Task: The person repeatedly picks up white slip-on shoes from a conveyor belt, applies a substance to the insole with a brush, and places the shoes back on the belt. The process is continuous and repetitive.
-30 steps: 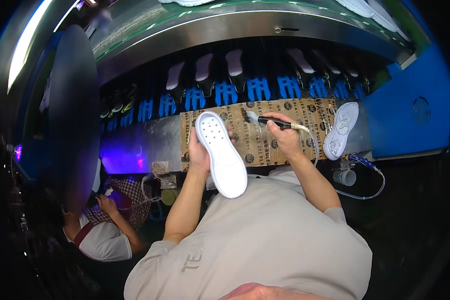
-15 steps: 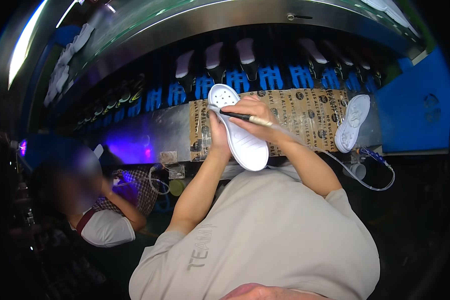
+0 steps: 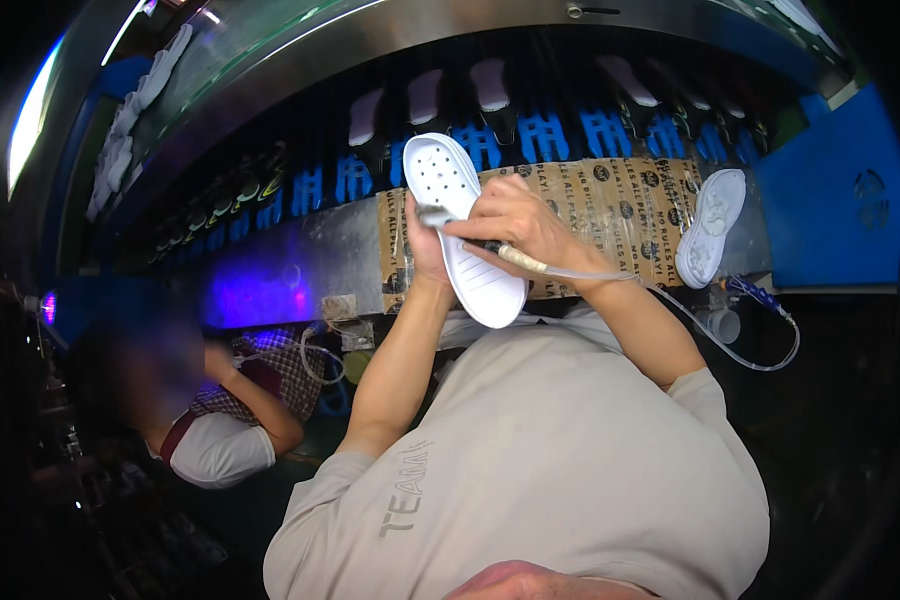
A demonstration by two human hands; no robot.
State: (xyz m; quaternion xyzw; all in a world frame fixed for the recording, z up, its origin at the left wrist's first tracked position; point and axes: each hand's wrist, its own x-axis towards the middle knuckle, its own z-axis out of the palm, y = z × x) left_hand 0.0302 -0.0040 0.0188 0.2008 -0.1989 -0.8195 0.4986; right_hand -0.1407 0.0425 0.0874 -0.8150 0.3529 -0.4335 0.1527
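A white shoe sole (image 3: 485, 290), with small holes at its far end and ridges at its near end, is tilted over the bench. My left hand (image 3: 428, 248) grips it by its left edge, the fingers mostly hidden beneath. In my right hand (image 3: 520, 222) is a brush (image 3: 520, 260) with a dark and cream handle, its bristles against the sole's narrow middle. A clear tube (image 3: 685, 310) trails from the brush handle off to the right. A second white sole (image 3: 708, 230) lies on the bench to the right, its inside blotched.
Printed brown cardboard (image 3: 610, 215) under clear film covers part of the metal bench (image 3: 345, 245). Behind it, shoe lasts (image 3: 490, 85) stand on blue holders (image 3: 543, 138) beneath a metal hood. A blue panel (image 3: 830, 215) bounds the right. Another person (image 3: 220, 450) sits at left.
The sole and both hands have shifted slightly away and to the left in view. My right hand has turned, and the brush tip now shows on the sole's middle.
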